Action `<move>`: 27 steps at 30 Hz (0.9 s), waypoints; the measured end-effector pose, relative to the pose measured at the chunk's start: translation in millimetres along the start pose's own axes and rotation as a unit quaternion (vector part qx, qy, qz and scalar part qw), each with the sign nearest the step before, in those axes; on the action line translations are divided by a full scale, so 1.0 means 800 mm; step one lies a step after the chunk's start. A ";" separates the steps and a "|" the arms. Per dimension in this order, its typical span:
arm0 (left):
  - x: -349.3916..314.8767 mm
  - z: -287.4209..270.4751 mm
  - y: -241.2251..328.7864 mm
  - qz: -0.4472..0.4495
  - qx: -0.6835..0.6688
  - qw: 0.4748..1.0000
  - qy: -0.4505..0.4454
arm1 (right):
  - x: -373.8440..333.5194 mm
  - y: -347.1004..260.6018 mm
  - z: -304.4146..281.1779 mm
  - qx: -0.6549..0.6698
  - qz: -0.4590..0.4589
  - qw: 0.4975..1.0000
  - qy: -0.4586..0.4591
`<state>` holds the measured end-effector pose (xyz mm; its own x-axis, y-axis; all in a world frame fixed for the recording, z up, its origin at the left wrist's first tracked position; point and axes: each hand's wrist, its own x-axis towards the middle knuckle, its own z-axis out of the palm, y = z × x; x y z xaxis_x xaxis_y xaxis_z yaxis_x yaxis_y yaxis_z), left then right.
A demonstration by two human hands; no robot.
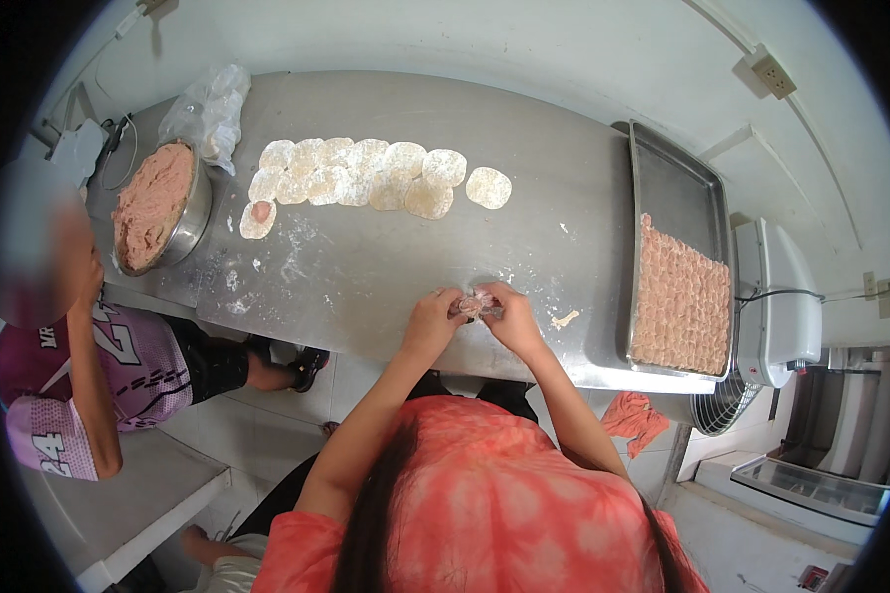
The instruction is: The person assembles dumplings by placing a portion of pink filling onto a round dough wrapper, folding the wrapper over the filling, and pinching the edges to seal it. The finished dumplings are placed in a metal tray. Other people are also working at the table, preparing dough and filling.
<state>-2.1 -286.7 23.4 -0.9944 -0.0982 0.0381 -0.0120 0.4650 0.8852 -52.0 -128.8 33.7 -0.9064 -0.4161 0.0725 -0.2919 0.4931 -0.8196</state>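
A: Status on the hands?
B: Left hand (439,312) and right hand (510,314) both grasp one dumpling (476,303), fingertips pinching it from either side; it sits between them above the near part of the steel table (366,277); sealed or not, I cannot tell (fingers cover too much of it).
A: Done so far?
B: Metal tray (674,178) at the table's right end; its near part is packed with rows of shaped pieces (680,306); metal shows at the far end; I'd judge it past halfway on tray space.
A: And left?
B: Overlapping rows of floured wrappers (361,176), flat and unfilled; a lone wrapper (489,188) just right of them; an open wrapper (255,230) at the left end carries a dab of filling (260,211); the bowl (192,225) at the table's left is heaped with pink mix (152,203); my read, wrappers on the table are the limit, not mix.
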 end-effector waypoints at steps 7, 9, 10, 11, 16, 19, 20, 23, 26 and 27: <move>-0.001 0.001 0.003 -0.022 0.006 1.000 -0.013 | -0.009 -0.014 -0.015 -0.100 -0.072 0.992 0.008; -0.001 0.005 0.005 -0.018 0.017 1.000 -0.009 | -0.011 -0.018 -0.010 -0.149 -0.108 0.983 -0.001; -0.002 0.007 0.006 -0.016 0.023 1.000 -0.008 | -0.012 -0.019 -0.009 -0.173 -0.125 0.977 -0.006; -0.003 0.008 0.003 -0.010 0.026 1.000 -0.002 | -0.012 -0.022 -0.011 -0.174 -0.142 0.974 -0.021; -0.004 0.009 -0.002 -0.029 0.011 0.999 -0.040 | -0.016 -0.033 -0.029 -0.110 -0.145 0.982 0.039; 0.003 -0.001 -0.001 -0.020 0.041 0.995 -0.083 | -0.018 -0.020 -0.026 -0.098 0.022 0.995 -0.014; 0.007 -0.002 0.001 -0.029 0.044 0.995 -0.088 | -0.018 -0.017 -0.023 -0.086 0.028 0.996 -0.022; 0.013 -0.003 0.004 -0.032 0.065 0.992 -0.100 | -0.012 -0.009 -0.012 -0.050 0.043 0.997 -0.035; 0.012 -0.002 0.000 0.007 0.065 0.995 -0.073 | -0.009 0.001 -0.008 -0.017 0.035 0.999 -0.029; 0.011 0.000 -0.004 0.019 0.035 0.998 -0.044 | -0.008 0.003 -0.011 -0.009 0.022 0.999 -0.029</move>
<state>-10.8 -289.1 21.2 -0.9996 -0.0039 0.0278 0.0215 0.5273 0.8494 -49.2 -118.1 36.7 -0.8996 -0.4367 0.0042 -0.2585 0.5248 -0.8110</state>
